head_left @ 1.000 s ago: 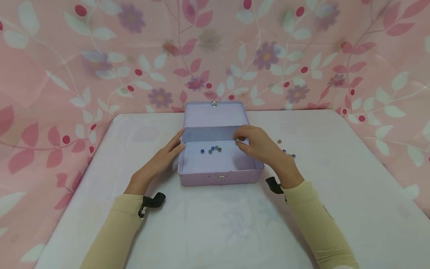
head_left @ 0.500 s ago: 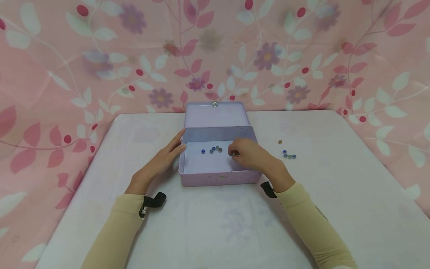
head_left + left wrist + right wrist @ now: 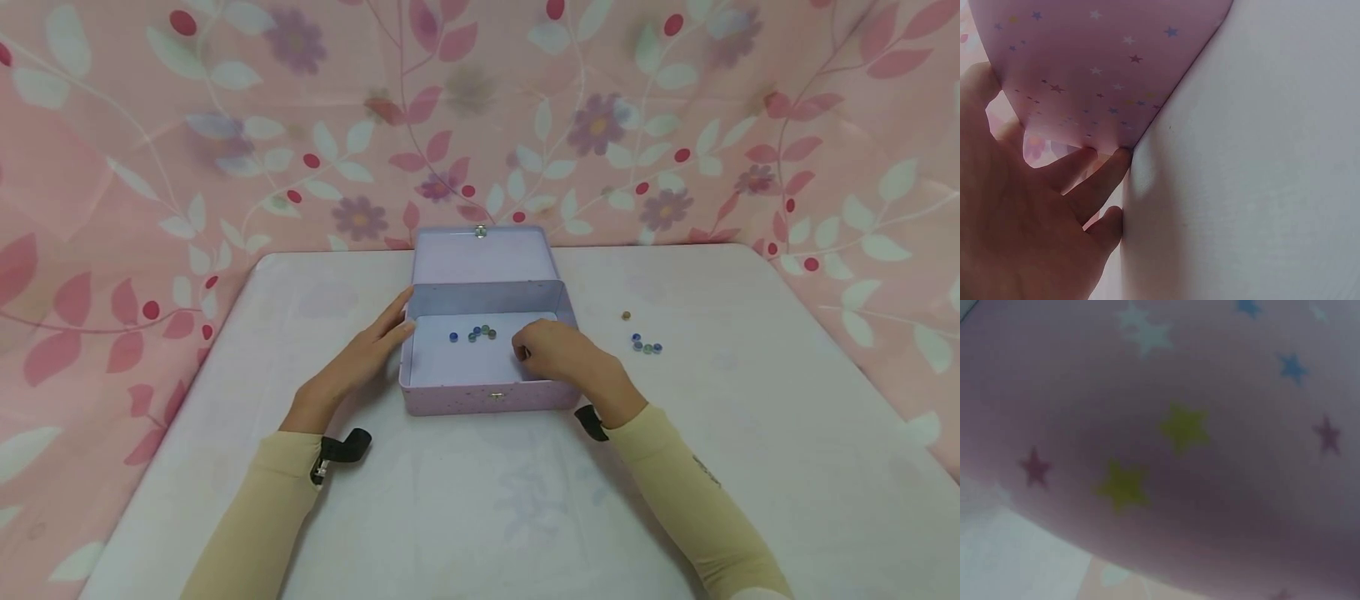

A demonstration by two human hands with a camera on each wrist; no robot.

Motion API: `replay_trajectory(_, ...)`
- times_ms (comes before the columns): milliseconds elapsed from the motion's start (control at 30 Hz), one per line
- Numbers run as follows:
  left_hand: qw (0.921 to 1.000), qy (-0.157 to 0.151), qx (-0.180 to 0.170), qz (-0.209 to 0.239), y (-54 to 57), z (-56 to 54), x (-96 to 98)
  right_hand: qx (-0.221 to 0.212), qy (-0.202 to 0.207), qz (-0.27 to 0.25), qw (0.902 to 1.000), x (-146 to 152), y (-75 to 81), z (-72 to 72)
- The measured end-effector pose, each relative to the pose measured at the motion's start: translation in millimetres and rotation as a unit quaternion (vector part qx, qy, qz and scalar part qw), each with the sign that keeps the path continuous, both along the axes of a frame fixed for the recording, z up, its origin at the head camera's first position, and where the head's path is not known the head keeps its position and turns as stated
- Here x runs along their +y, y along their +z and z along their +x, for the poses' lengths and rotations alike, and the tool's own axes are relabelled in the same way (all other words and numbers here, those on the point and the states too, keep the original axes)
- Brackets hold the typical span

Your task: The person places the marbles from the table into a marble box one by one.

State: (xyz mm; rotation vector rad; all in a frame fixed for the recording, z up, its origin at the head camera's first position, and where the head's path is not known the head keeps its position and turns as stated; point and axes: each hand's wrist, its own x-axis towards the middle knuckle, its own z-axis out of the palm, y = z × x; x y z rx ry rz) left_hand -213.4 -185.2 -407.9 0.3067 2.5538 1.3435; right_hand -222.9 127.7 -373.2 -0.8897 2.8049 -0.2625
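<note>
While the left hand (image 3: 358,356) rests, fingers spread, against the left wall of the open box (image 3: 491,398), the right hand (image 3: 558,350) is inside, fingers curled; any grip cannot be determined. Five inner marbles (image 3: 485,330) lie on the box floor, five outer marbles (image 3: 647,349) on the table (image 3: 480,508) at right.

A pink leaf-and-flower-printed backdrop (image 3: 480,117) surrounds the white-covered table (image 3: 465,508) on three sides.
</note>
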Motion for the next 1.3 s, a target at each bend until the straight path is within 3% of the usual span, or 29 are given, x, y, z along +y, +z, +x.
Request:
replay_trajectory(433,1.0000,0.003,0.006,-0.005,-3.5,-2.1,0.3,-0.001,-0.021,0.011,0.9997,-1.4,-0.8,1.4)
replay_trajectory(900,1.0000,0.002,0.005,-0.004,-0.2,-1.2,0.2,-0.012,-0.022,-0.070,0.9972,5.6,7.0,1.1)
replay_trajectory(1300,1.0000,0.004,0.003,-0.004,-2.5,-3.2,-0.5,0.023,-0.032,-0.130,0.9907,29.5,24.9,-3.0)
